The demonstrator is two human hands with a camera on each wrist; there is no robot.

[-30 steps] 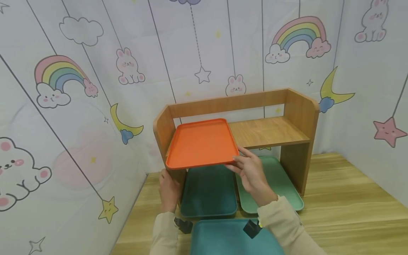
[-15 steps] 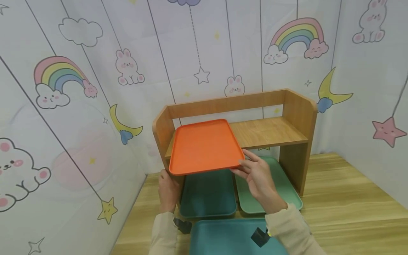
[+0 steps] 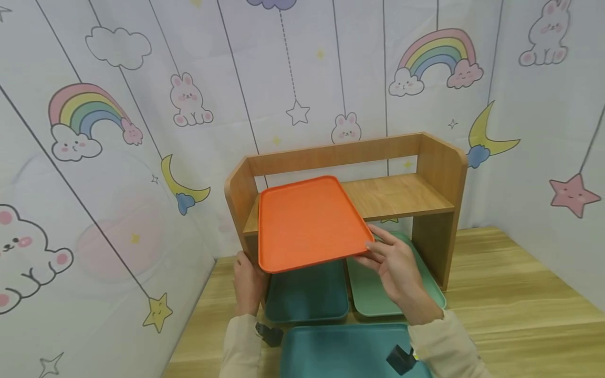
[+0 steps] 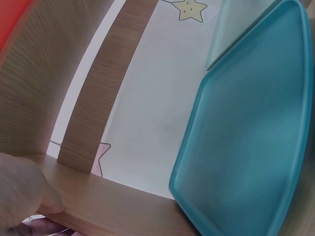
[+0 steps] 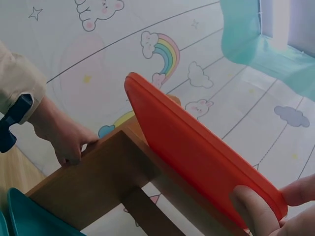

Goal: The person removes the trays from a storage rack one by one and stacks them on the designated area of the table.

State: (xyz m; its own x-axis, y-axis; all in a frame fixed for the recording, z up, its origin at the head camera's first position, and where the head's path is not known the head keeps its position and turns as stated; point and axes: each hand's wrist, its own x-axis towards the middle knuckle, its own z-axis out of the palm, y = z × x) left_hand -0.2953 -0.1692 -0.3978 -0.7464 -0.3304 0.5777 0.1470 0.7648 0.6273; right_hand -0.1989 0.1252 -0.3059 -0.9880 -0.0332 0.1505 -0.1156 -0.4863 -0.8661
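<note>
An orange tray [image 3: 309,223] lies tilted over the left part of a wooden shelf's top board [image 3: 397,195], its near edge jutting out past the board. My right hand [image 3: 397,268] pinches the tray's near right corner, thumb on one face and fingers on the other, as the right wrist view shows with the tray [image 5: 197,152] seen from below. My left hand [image 3: 248,283] grips the front edge of the shelf's left side panel [image 4: 118,206]. In the left wrist view the left hand [image 4: 24,191] has its fingers wrapped around that panel edge.
Under the board a dark teal tray [image 3: 307,294] stands on the left and a pale green tray [image 3: 378,294] on the right. Another teal tray [image 3: 350,352] lies in front on the wooden table [image 3: 510,294]. Patterned cloth walls [image 3: 302,63] rise behind and at both sides.
My right hand has drawn the orange tray toward me and slightly right, so more of it overhangs the shelf's front. The left hand has kept its grip on the side panel.
</note>
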